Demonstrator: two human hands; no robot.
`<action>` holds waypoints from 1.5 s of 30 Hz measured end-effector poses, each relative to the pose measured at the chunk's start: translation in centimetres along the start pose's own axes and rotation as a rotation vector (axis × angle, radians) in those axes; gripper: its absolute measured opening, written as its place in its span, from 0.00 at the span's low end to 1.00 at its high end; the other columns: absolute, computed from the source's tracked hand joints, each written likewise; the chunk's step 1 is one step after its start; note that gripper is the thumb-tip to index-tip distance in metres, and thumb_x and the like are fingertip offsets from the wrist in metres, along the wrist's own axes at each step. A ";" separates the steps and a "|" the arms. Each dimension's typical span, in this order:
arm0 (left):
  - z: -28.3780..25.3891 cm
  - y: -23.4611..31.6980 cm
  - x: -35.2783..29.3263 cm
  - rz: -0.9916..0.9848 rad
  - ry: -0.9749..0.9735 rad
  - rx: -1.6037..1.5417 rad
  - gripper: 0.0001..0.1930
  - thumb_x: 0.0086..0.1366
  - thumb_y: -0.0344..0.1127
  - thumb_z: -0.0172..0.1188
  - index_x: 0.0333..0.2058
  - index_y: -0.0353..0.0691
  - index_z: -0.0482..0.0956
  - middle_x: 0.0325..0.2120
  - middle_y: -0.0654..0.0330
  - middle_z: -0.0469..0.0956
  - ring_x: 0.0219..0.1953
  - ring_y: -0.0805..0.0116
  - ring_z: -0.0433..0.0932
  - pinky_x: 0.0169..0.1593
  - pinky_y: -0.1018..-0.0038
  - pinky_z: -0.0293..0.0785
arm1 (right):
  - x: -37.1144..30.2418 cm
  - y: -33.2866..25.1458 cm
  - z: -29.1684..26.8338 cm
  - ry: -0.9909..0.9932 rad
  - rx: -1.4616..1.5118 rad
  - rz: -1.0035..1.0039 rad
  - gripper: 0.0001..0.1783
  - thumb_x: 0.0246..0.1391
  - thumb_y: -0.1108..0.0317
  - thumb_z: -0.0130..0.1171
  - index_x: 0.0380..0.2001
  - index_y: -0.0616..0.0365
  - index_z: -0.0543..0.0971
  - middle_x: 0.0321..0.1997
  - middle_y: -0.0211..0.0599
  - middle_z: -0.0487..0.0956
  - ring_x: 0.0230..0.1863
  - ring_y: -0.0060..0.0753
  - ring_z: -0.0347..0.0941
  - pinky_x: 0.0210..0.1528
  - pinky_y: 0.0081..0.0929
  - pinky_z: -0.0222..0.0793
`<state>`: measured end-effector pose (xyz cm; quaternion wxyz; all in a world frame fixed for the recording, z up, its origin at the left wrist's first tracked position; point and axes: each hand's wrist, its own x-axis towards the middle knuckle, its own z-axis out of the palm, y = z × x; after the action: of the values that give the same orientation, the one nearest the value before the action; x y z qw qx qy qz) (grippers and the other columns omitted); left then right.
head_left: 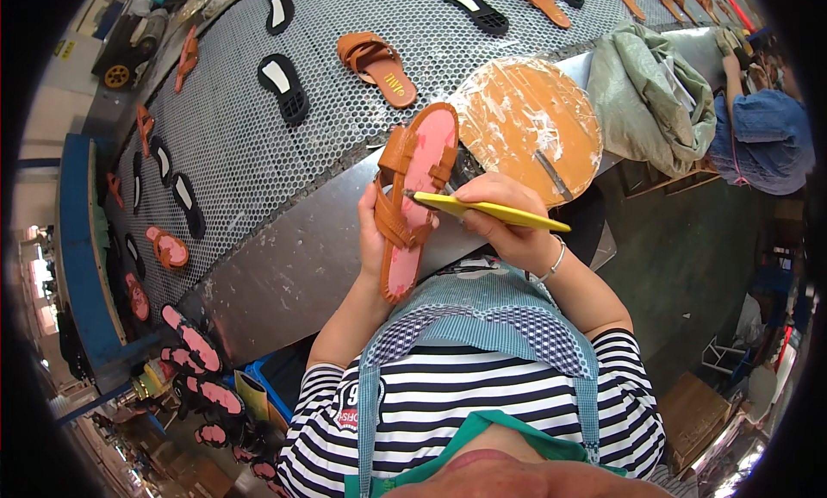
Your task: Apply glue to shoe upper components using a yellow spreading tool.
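Observation:
My left hand (370, 239) grips a brown strapped sandal (438, 140) from its left side, holding it tilted over the metal edge of the bench. Its long sole face shows pink, with a brown rim and brown straps around the middle. In my right hand (504, 192) is a flat yellow-handled tool (517, 216), pinched between thumb and fingers. The tool's dark tip points left and reaches the straps; whether it touches them I cannot tell. The tip is too small to name its kind.
A perforated conveyor (228, 171) carries black outsoles (284, 89) and brown sandals (379, 67). Beside my right hand is a round orange board (517, 110), smeared white, with a thin rod (551, 172) on it. A grey-green cloth (646, 93) lies further right, near another person's blue clothing (762, 136). Pink-faced pieces (194, 343) hang lower left.

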<state>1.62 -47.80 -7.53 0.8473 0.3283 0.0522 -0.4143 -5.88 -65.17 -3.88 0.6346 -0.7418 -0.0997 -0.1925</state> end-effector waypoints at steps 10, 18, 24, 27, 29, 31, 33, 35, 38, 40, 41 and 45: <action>0.4 0.1 1.7 0.007 0.099 -0.059 0.33 0.66 0.64 0.35 0.46 0.39 0.71 0.29 0.55 0.77 0.29 0.65 0.78 0.33 0.72 0.77 | -0.5 0.4 -0.1 -0.299 -0.287 -0.335 0.19 0.42 0.74 0.63 0.42 0.56 0.79 0.36 0.41 0.79 0.33 0.37 0.78 0.32 0.26 0.75; 0.1 -0.3 2.7 0.078 0.092 -0.125 0.32 0.65 0.65 0.40 0.48 0.40 0.70 0.30 0.55 0.77 0.29 0.62 0.78 0.33 0.69 0.79 | -0.3 1.3 0.0 -0.228 -0.233 -0.350 0.18 0.43 0.76 0.62 0.42 0.58 0.79 0.36 0.41 0.78 0.32 0.38 0.78 0.32 0.26 0.75; 0.7 -0.7 4.0 0.218 0.156 -0.105 0.29 0.65 0.63 0.43 0.49 0.42 0.69 0.33 0.57 0.76 0.33 0.68 0.77 0.36 0.69 0.79 | 0.2 1.4 -0.8 -0.103 -0.092 -0.252 0.17 0.42 0.80 0.62 0.40 0.60 0.79 0.34 0.41 0.78 0.31 0.39 0.78 0.33 0.28 0.75; 1.3 -0.9 4.5 0.251 0.179 -0.040 0.29 0.65 0.64 0.45 0.49 0.43 0.68 0.32 0.59 0.75 0.30 0.70 0.76 0.36 0.70 0.78 | 1.2 1.4 -1.1 -0.072 -0.114 -0.242 0.18 0.42 0.80 0.63 0.40 0.59 0.79 0.34 0.41 0.78 0.31 0.39 0.78 0.32 0.27 0.75; 0.7 -0.9 5.5 0.287 0.226 0.010 0.29 0.64 0.64 0.46 0.49 0.43 0.67 0.34 0.60 0.74 0.30 0.72 0.75 0.34 0.71 0.78 | 1.4 1.4 -1.5 -0.241 -0.105 -0.240 0.17 0.44 0.78 0.62 0.41 0.58 0.79 0.34 0.40 0.78 0.31 0.39 0.78 0.31 0.26 0.74; 0.4 -0.4 5.9 0.311 0.216 0.118 0.30 0.64 0.64 0.46 0.49 0.43 0.67 0.36 0.61 0.73 0.30 0.74 0.75 0.33 0.73 0.79 | 0.8 1.2 -1.9 -0.377 -0.111 -0.230 0.15 0.46 0.73 0.61 0.41 0.55 0.79 0.33 0.36 0.77 0.31 0.37 0.77 0.30 0.26 0.73; 0.2 -0.1 6.4 0.362 0.270 0.178 0.30 0.64 0.64 0.46 0.50 0.43 0.66 0.37 0.62 0.73 0.30 0.75 0.75 0.33 0.75 0.79 | 0.6 0.6 -2.0 -0.453 -0.140 -0.244 0.16 0.44 0.72 0.62 0.41 0.54 0.79 0.33 0.34 0.76 0.32 0.34 0.77 0.30 0.26 0.73; 0.0 0.1 6.5 0.368 0.250 0.197 0.30 0.64 0.64 0.46 0.51 0.43 0.66 0.38 0.61 0.73 0.31 0.76 0.75 0.34 0.76 0.80 | 0.2 0.2 -2.2 -0.487 -0.171 -0.243 0.18 0.42 0.72 0.62 0.41 0.53 0.78 0.33 0.33 0.76 0.32 0.33 0.77 0.31 0.26 0.73; 0.4 0.3 6.2 0.385 0.303 0.200 0.30 0.65 0.62 0.45 0.49 0.40 0.66 0.37 0.60 0.73 0.33 0.74 0.74 0.38 0.77 0.76 | -0.2 0.2 -2.9 -0.607 -0.326 -0.191 0.18 0.42 0.71 0.63 0.41 0.54 0.79 0.33 0.34 0.77 0.32 0.33 0.77 0.31 0.26 0.74; 0.8 0.1 5.7 0.376 0.280 0.217 0.30 0.65 0.62 0.45 0.49 0.39 0.66 0.36 0.60 0.73 0.32 0.74 0.74 0.36 0.77 0.75 | -0.4 1.0 -3.6 -0.472 -0.267 -0.199 0.18 0.43 0.72 0.63 0.41 0.55 0.79 0.34 0.35 0.77 0.33 0.33 0.78 0.32 0.26 0.74; 1.0 -0.1 5.4 0.365 0.264 0.233 0.29 0.66 0.62 0.44 0.49 0.39 0.66 0.35 0.60 0.73 0.31 0.74 0.74 0.34 0.78 0.74 | -0.2 1.2 -4.0 -0.340 -0.202 -0.204 0.17 0.43 0.73 0.62 0.41 0.56 0.79 0.34 0.36 0.77 0.33 0.34 0.78 0.33 0.26 0.75; 0.4 -1.5 4.3 0.282 0.206 0.212 0.28 0.67 0.60 0.43 0.47 0.39 0.67 0.33 0.61 0.73 0.32 0.74 0.73 0.35 0.77 0.71 | 1.4 1.1 -4.8 -0.138 -0.253 -0.298 0.18 0.44 0.76 0.61 0.43 0.56 0.79 0.37 0.41 0.78 0.35 0.38 0.78 0.35 0.26 0.75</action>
<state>3.29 -51.57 -9.54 0.8477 0.4603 0.0483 -0.2591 -4.96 -70.25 -3.76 0.4924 -0.8042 -0.2264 -0.2439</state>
